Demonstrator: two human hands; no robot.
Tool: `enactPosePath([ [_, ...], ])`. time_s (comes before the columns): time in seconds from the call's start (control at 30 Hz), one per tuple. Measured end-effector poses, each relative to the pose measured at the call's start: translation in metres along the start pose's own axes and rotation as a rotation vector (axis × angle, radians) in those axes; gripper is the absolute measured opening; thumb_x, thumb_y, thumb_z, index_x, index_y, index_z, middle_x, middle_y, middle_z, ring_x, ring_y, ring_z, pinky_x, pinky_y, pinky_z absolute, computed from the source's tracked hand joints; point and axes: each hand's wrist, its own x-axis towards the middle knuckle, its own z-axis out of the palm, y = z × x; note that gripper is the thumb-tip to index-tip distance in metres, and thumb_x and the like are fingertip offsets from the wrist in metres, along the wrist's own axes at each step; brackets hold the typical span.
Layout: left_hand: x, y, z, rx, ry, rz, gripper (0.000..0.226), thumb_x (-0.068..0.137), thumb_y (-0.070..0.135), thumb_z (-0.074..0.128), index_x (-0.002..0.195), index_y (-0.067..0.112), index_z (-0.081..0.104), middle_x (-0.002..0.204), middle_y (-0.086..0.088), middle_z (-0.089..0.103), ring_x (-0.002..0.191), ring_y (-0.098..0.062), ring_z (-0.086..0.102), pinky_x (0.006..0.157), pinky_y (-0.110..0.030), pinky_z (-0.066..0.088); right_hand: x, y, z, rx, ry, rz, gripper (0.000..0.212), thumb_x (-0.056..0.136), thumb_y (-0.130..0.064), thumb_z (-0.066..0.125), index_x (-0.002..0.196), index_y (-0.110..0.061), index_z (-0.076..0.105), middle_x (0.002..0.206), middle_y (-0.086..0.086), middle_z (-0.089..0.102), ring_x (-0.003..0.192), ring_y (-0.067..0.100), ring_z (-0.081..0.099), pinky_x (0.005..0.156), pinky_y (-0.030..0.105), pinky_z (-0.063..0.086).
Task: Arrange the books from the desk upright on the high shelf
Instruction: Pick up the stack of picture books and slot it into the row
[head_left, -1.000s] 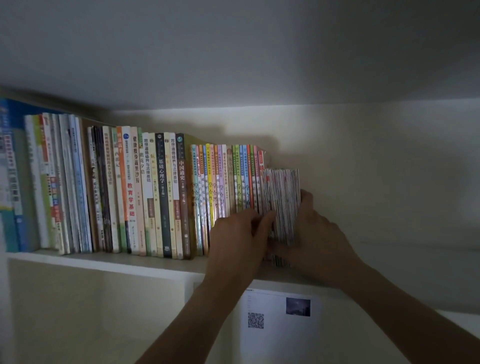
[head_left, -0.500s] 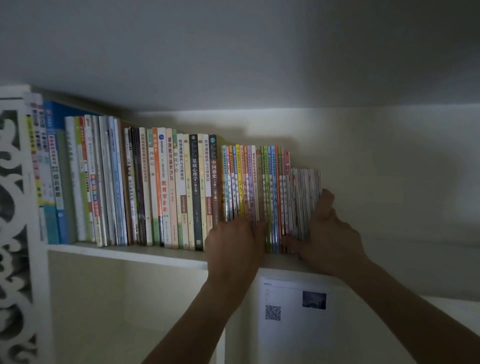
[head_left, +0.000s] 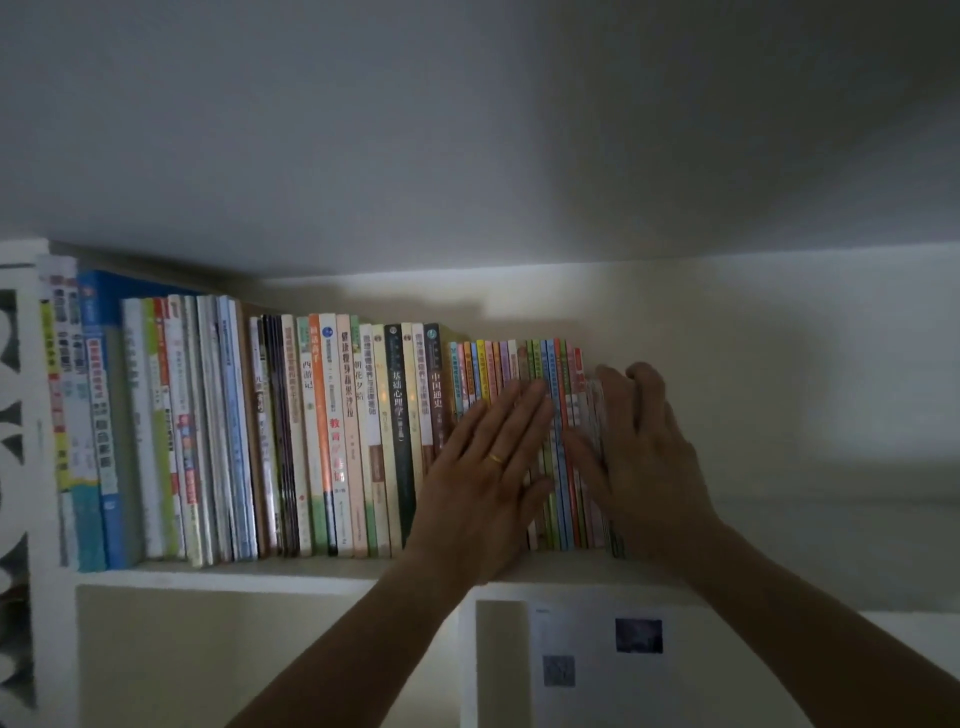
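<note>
A long row of books (head_left: 322, 441) stands upright on the high white shelf (head_left: 249, 574). At its right end are several thin colourful books (head_left: 558, 467), then a shorter stack of thin booklets (head_left: 597, 415). My left hand (head_left: 488, 467), with a gold ring, lies flat and open against the colourful spines. My right hand (head_left: 644, 457) cups the right end of the row. Its thumb crosses the booklets' spines and its fingers curl over their top and right side. The hands hide the lower parts of these books.
The shelf runs on bare to the right of my right hand. A white carved side panel (head_left: 21, 467) closes the left end. Below the shelf is a divider (head_left: 467, 665) and a sheet of paper (head_left: 597, 665) with a QR code. The ceiling is close above.
The short booklets have been pushed back and left, flush against the row. My left hand has gone from gripping near the booklets to lying flat on the spines. The camera has moved closer.
</note>
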Motion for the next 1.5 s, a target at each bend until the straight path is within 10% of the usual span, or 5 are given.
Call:
enactPosePath([
  [0.13,-0.002,-0.001,-0.001,0.027,-0.005,-0.015,0.068,0.110,0.052,0.021,0.164,0.014,0.004,0.172,-0.008,-0.006,0.159,-0.024,-0.009,0.126,-0.049,0.014,-0.001,-0.004,0.006,-0.029,0.013,-0.025,0.060,0.102,-0.051,0.043,0.146,-0.011,0.038,0.143,0.018,0.037,0.110,0.032,0.054,0.074,0.046,0.060],
  [0.33,-0.018,-0.029,-0.026,0.101,0.060,0.109,0.070,0.110,0.052,0.025,0.163,0.008,0.013,0.171,-0.013,0.004,0.159,-0.026,0.002,0.127,-0.047,0.015,-0.004,-0.011,-0.003,-0.221,0.103,-0.220,0.078,0.102,-0.052,0.046,0.158,-0.001,0.026,0.165,0.025,0.019,0.155,0.042,0.010,0.123,0.060,0.018],
  [0.8,-0.053,-0.114,-0.018,0.047,0.078,0.206,0.069,0.108,0.050,0.035,0.163,0.012,0.017,0.172,-0.008,0.008,0.159,-0.023,0.006,0.126,-0.047,0.021,-0.001,-0.048,0.026,-0.361,-0.099,-0.452,0.079,0.106,-0.056,0.031,0.160,-0.002,0.012,0.169,0.018,0.003,0.158,0.030,0.005,0.123,0.054,0.022],
  [1.5,-0.128,-0.221,-0.041,0.002,0.114,-0.196,0.076,0.105,0.052,0.029,0.163,0.007,0.010,0.172,-0.014,-0.003,0.159,-0.028,-0.004,0.127,-0.053,0.013,0.023,-0.169,0.069,-0.246,-0.019,-0.523,0.074,0.104,-0.057,0.031,0.158,-0.007,0.027,0.168,0.017,0.012,0.157,0.034,0.009,0.122,0.060,0.019],
])
